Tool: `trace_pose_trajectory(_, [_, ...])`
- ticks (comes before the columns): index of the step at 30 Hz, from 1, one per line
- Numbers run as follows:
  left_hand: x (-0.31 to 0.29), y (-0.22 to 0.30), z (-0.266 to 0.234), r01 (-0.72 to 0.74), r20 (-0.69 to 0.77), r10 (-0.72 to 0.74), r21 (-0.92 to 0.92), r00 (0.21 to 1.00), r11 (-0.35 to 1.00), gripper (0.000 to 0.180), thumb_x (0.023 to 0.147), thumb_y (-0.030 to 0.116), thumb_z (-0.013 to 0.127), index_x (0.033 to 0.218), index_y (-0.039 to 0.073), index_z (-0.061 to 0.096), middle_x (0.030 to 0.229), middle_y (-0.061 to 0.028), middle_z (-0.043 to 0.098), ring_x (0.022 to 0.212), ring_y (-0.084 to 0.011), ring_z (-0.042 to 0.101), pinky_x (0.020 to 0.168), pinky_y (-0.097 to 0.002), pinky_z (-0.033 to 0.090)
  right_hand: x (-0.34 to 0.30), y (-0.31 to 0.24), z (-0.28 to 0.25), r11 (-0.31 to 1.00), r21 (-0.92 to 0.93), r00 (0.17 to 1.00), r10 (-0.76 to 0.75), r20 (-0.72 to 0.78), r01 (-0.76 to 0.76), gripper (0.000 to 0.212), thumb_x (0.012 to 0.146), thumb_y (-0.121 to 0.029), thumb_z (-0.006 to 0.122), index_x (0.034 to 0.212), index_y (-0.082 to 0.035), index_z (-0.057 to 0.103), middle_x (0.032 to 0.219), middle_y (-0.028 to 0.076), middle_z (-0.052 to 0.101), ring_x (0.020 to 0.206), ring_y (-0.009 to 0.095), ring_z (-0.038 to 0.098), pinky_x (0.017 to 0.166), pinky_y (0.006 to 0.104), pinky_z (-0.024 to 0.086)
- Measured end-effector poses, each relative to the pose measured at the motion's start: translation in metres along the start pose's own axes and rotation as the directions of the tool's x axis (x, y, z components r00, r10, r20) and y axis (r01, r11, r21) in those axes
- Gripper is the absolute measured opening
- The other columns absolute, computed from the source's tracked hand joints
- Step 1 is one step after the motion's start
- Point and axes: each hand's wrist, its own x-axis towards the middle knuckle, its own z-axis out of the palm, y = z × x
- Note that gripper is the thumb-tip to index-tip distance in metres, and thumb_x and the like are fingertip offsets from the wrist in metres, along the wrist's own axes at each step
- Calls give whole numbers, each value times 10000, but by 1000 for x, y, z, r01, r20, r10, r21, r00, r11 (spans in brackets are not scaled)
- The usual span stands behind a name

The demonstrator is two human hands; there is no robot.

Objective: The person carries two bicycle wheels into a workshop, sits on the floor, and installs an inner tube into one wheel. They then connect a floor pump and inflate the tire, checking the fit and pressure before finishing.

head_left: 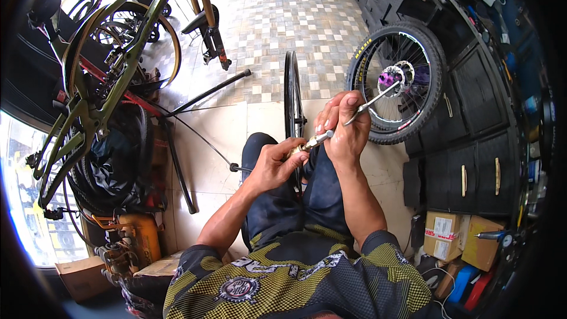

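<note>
Carefully: your left hand clamps the brass-and-silver fitting, your right hand pinches the thin metal tool; at centre frame, a slip could jab your fingers.

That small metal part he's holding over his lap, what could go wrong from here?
1. The metal part is pinched between the left hand and right hand; it could slip and drop to the tiled floor.
2. The thin tool might poke his fingers.
</note>
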Motion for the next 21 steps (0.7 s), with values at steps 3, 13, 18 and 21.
trace_pose_trajectory(3, [-1,1,-3,-7,29,7,-10,1000,1000,328,1017,211,735,1246,-21,694,746,-65,670,620,-96,636,584,-280,494,-2,5,2,999,-7,999,51,-6,-51,337,1109,-364,548,942,-71,550,541,-6,425,451,118,456,469,299,445])
trace_pose_trajectory(13, [-18,-26,50,249,65,-241,-283,968,926,316,1057,291,691,1189,4,705,682,41,515,595,-28,413,531,-257,366,-40,42,-52,955,-177,963,210,-168,-240,291,1096,-340,601,997,-70,556,637,-1,475,521,114,484,501,282,435])
trace_pose_trajectory(18, [5,4,48,468,183,-518,-732,835,495,292,1118,363,556,1119,81,631,631,74,373,478,-37,299,420,-241,242,-67,31,-99,570,-822,998,55,8,-25,488,1036,-336,704,1391,-25,581,1178,43,578,1056,136,526,962,289,438])
trace_pose_trajectory(21, [13,5,46,550,306,-634,-803,710,229,453,1117,545,437,1156,127,609,660,60,395,453,-49,291,388,-224,224,-88,31,-133,802,-375,821,549,155,-465,823,993,-682,593,1483,-24,531,1390,107,609,1261,195,566,1051,365,451])
